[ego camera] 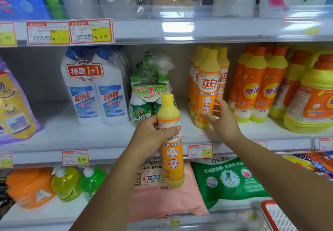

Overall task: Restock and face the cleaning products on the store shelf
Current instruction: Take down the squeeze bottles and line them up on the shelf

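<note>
Yellow-capped and orange-labelled, a slim dish-soap bottle stands upright in my left hand, which grips its upper half with the thumb across the label and the fingers wrapped behind. It is held in the air in front of the middle shelf, its base hanging below the shelf edge. My right hand reaches onto that shelf and loosely clasps the front bottle of a matching row, thumb across its lower front and fingers up its right side. That bottle stands upright near the shelf edge with its label facing out and more of its kind lined up close behind. Just left of the row, past a gap, sits a green spray-cleaner pack, and beyond it a white toilet-cleaner twin pack with blue caps. To the right stand orange bottles with yellow shoulders, then a large yellow-and-orange jug. A price tag reading 3.50 is clipped to the shelf edge below the row. On the shelf beneath lie a pink detergent bag and a green detergent bag, side by side and touching. A red basket shows at the lower right corner.
</note>
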A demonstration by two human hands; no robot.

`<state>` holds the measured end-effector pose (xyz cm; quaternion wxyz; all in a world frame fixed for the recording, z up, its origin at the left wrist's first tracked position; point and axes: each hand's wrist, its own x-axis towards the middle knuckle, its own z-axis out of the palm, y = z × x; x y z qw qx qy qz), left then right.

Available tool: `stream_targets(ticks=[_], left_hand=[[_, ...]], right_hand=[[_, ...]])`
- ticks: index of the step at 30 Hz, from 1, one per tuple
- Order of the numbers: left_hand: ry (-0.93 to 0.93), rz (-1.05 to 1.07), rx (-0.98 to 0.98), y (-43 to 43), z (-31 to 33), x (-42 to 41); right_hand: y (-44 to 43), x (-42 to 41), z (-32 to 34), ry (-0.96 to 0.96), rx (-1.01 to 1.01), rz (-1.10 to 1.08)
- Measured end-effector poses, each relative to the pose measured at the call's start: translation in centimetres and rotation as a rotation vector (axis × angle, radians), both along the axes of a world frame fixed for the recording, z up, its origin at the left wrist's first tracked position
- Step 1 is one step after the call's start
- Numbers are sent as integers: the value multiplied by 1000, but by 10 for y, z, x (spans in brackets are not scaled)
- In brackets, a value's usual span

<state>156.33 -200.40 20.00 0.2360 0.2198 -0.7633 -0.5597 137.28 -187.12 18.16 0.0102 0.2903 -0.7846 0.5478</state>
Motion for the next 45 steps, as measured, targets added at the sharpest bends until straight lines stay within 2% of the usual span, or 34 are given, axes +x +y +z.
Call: stream_targets(ticks=[8, 12, 14, 18, 21, 26, 30, 32, 35, 39, 41, 45], left_hand=[[-24, -19, -25, 0, 3, 1], [-29, -44, -33, 6, 11, 2], [-21, -56, -31, 12, 17, 3], [19, -114, 7, 31, 29, 2], [35, -148, 1, 45, 36, -3], [59, -177, -5, 62, 42, -18], [155, -280, 58, 54, 41, -24], [91, -236, -18, 43, 35, -25], [-104, -105, -265, 33, 7, -26], [-314, -14, -711, 28, -33, -31], [-278, 33, -836, 27, -45, -35], [-166, 103, -893, 24, -60, -42]], right_hand=[[-4, 0, 1, -9, 62, 33], [18, 19, 6, 74, 45, -34], [41, 34, 9, 78, 68, 51], [82, 74, 11, -132, 193, 379], [87, 93, 3, -107, 198, 463], [80, 93, 0, -30, 77, 306], [80, 76, 8, 20, -20, 255], [79, 64, 17, 50, -110, 240], [77, 43, 27, 102, -191, 217], [76, 19, 29, 129, -216, 184], [74, 8, 24, 125, -186, 175], [69, -15, 12, 73, -137, 138]])
